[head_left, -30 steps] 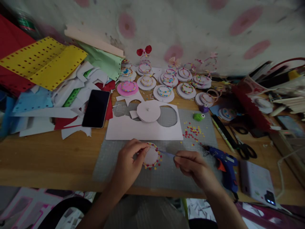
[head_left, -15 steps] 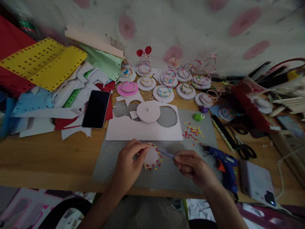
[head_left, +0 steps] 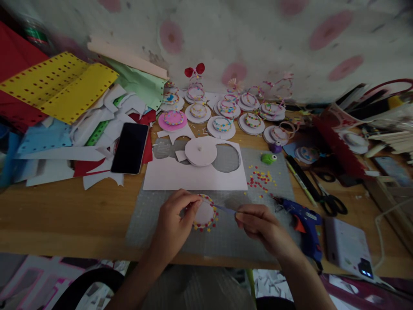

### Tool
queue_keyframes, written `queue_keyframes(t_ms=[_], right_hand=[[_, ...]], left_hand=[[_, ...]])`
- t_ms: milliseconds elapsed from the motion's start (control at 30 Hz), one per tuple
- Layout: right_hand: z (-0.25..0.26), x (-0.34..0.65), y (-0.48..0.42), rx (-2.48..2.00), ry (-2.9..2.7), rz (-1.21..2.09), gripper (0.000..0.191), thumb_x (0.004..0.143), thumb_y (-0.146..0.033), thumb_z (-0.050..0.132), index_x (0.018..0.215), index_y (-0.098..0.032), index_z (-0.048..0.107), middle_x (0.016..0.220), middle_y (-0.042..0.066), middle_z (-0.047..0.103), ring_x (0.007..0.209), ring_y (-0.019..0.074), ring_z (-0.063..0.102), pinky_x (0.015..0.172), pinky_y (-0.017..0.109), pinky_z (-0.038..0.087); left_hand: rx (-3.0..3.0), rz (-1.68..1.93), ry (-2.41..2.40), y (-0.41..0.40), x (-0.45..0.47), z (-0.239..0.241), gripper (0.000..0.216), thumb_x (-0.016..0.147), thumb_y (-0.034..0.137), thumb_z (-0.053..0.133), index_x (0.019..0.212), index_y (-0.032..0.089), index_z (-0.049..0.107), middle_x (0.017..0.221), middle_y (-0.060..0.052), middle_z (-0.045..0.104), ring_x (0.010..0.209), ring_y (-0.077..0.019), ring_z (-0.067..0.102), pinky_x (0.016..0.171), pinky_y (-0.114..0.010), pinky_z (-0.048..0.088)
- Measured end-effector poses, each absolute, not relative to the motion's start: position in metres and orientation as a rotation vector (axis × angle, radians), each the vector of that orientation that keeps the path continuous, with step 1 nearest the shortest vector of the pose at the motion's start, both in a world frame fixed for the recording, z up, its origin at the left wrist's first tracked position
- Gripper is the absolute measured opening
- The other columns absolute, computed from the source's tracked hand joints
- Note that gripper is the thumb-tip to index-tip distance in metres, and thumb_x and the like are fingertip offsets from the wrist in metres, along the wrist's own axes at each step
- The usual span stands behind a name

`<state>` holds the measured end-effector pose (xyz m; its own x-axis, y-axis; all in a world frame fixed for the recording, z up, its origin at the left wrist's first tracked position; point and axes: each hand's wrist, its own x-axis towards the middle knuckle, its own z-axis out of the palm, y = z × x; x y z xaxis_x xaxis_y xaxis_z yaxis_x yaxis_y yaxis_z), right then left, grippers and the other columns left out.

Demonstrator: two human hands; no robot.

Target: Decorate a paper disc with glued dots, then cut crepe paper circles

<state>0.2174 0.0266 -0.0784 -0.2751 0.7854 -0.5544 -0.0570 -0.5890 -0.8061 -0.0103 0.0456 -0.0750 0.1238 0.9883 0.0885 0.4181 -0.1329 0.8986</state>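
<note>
My left hand [head_left: 172, 221] pinches the left edge of a small white paper disc [head_left: 204, 212] rimmed with coloured dots, holding it just above the grey cutting mat [head_left: 145, 219]. My right hand [head_left: 260, 224] is closed on a thin blue strip [head_left: 226, 209] that runs from its fingertips to the disc's right edge. Both hands sit near the mat's front edge.
Behind lie a white sheet with round cut-outs [head_left: 193, 174], a plain white disc [head_left: 201, 150], loose confetti dots [head_left: 261, 177] and several decorated discs [head_left: 222, 124]. A blue glue gun [head_left: 305, 219], scissors [head_left: 329, 200], a phone [head_left: 130, 147] and piled coloured paper [head_left: 61, 86] surround the mat.
The disc has shifted very slightly under my fingers; both hands hold almost the same places.
</note>
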Motion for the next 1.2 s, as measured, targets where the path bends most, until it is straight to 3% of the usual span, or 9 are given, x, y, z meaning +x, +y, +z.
queue_keyframes(t_ms=[900, 1200], right_hand=[[-0.075, 0.216, 0.029, -1.453, -1.017, 1.860, 0.037, 0.075, -0.047, 0.068, 0.055, -0.017, 0.057, 0.046, -0.008, 0.029, 0.042, 0.0069, 0.022, 0.043, 0.026, 0.012], [-0.062, 0.213, 0.031, -1.551, -1.365, 1.628, 0.038, 0.082, -0.047, 0.059, 0.057, -0.019, 0.054, 0.053, -0.004, 0.036, 0.049, 0.0101, 0.029, 0.046, 0.027, 0.019]], left_hand=[[1.655, 0.961, 1.392, 0.044, -0.008, -0.075, 0.014, 0.088, 0.012, 0.057, 0.089, 0.017, 0.070, 0.084, -0.003, 0.067, 0.080, -0.0144, 0.062, 0.072, -0.025, 0.049], [1.642, 0.932, 1.403, 0.044, -0.009, -0.073, 0.013, 0.089, 0.015, 0.057, 0.088, 0.017, 0.070, 0.085, -0.005, 0.067, 0.081, -0.0163, 0.063, 0.073, -0.028, 0.049]])
